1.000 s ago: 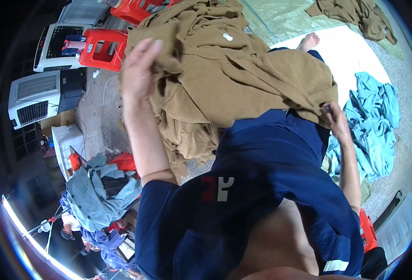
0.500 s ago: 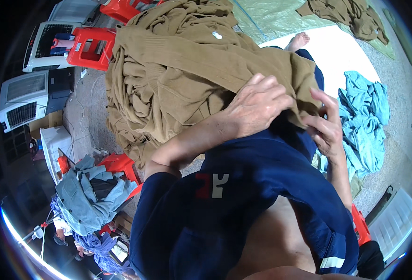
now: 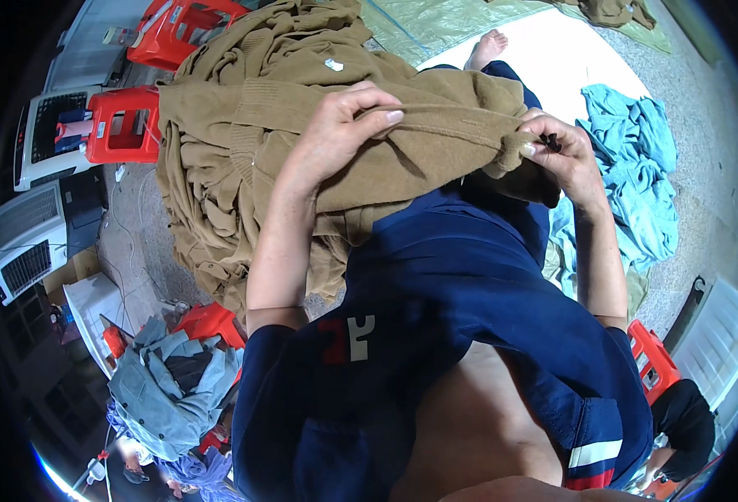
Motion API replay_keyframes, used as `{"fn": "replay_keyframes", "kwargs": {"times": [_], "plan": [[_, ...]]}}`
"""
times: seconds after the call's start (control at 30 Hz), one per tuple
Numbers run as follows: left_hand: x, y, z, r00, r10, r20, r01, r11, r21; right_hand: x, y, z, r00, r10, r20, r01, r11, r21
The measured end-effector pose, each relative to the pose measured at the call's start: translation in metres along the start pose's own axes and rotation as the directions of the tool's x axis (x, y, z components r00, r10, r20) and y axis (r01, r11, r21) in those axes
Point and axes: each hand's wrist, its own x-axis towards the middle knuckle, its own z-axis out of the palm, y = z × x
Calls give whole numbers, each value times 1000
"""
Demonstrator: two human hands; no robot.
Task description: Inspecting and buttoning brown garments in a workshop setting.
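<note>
One brown knit garment (image 3: pixel 423 163), drawn between two hands over the far edge of the navy-clad lap (image 3: pixel 436 222), its left part running onto a pile. Left hand (image 3: pixel 344 134): thumb and fingers closed in a pinch on the garment's upper edge. Right hand (image 3: pixel 566 159): closed on the garment's right end, thumb on the cloth; one small dark item (image 3: pixel 552 142) at its fingers, kind not clear. Step in hand, by judgement: spreading and checking an edge; the next move seems to call for firm pinches and a flat, untwisted edge. One pile of brown knitwear (image 3: pixel 210 159), left of the lap, pieces too tangled to count; one small white tag (image 3: pixel 333 64) on it. One heap of turquoise clothing (image 3: pixel 632 184), at the right edge of one white sheet (image 3: pixel 545 63), number of pieces unclear. One grey-blue garment (image 3: pixel 164 389), lower left, over a red stool (image 3: pixel 210 322). Red stools in all: at least four, two upper left, one lower right.
</note>
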Motion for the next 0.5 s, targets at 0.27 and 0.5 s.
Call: {"fn": "replay_keyframes", "kwargs": {"times": [0.27, 0.5], "plan": [[26, 16, 42, 941, 297, 161, -338, 841, 423, 15, -14, 17, 995, -76, 65, 83, 991, -106], [29, 22, 17, 998, -36, -58, 3, 868, -497, 12, -5, -4, 882, -446, -152, 174, 609, -774]]}}
